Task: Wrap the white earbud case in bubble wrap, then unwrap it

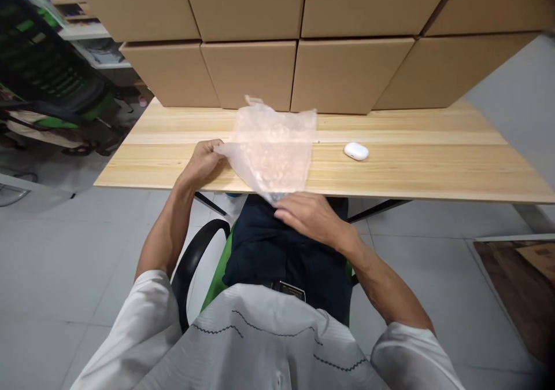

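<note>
A translucent, pinkish sheet of bubble wrap (277, 147) lies partly on the wooden table, its near corner drawn down past the front edge. My left hand (206, 161) is closed on the sheet's left corner, at the table's front. My right hand (310, 213) grips the near corner just in front of the table edge, above my lap. Both hands pull that side of the wrap into a slanting edge between them. To the right of the sheet, apart from both hands, sits a small white earbud case (356, 151).
Cardboard boxes (251, 74) stand stacked in two rows along the back of the wooden table (433, 164). My chair's black armrest (191, 268) is beside my left arm. Another black and green chair (47, 60) and a white shelf (87, 31) are at far left.
</note>
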Tool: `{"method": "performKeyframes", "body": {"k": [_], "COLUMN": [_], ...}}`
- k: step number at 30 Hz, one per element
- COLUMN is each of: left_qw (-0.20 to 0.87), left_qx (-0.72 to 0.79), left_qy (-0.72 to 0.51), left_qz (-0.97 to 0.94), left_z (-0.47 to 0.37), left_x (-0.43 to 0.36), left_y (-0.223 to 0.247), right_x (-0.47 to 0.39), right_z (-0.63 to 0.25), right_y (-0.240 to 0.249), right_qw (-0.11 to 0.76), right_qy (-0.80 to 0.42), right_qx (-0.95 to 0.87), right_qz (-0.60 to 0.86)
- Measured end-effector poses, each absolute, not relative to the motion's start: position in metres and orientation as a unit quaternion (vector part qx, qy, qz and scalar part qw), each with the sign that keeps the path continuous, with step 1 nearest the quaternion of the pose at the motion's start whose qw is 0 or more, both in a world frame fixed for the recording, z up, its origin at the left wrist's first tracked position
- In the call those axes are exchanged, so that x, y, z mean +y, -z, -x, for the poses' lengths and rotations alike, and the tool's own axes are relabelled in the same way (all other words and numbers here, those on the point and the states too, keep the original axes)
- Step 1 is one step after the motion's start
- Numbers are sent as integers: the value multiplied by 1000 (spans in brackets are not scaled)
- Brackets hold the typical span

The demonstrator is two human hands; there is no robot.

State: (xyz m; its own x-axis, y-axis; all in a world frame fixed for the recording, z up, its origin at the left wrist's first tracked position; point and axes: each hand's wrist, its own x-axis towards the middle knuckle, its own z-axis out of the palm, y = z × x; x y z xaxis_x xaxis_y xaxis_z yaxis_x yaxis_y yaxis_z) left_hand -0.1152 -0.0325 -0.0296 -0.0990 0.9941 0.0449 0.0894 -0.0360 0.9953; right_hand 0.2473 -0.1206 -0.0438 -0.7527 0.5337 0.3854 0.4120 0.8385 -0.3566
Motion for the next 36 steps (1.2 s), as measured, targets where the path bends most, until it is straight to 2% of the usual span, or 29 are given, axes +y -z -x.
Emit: {"method": "performKeyframes", "body": {"k": [3,7,13,16,19,23,26,28,30,32,36], "left_qw": [406,422,447,464,453,341,252,127,11,-16,53], "left_qx": [538,536,532,536,558,605,612,597,535,482,387], "left_qy": [-529,-524,-468,-452,-478,-577,-627,-643,-577,-428,-185], "left_qz": [-515,-510,-547,-542,-505,-429,-411,-463,-617,-764,-902], "left_z": [115,120,136,141,145,156,167,168,157,132,59], "left_x": [-16,-1,14,24,32,39,29,7,-23,-52,-72], "left_y": [31,27,20,18,17,12,-3,-18,-31,-33,2], "right_x": [-126,-95,-25,-9,-11,-31,-46,-52,-57,-63,-79], "right_z": [-237,-259,-292,-291,-287,-274,-254,-239,-225,-216,-214], "right_y": [35,36,49,57,63,60,50,44,41,42,46], "right_qw": [252,307,207,170,170,175,152,139,143,157,181], "right_qy": [-201,-117,-16,-13,23,89,83,65,53,46,27], "right_qx": [-932,-909,-874,-868,-863,-841,-829,-827,-832,-850,-887], "right_qz": [169,257,438,467,476,504,532,541,534,501,424]}}
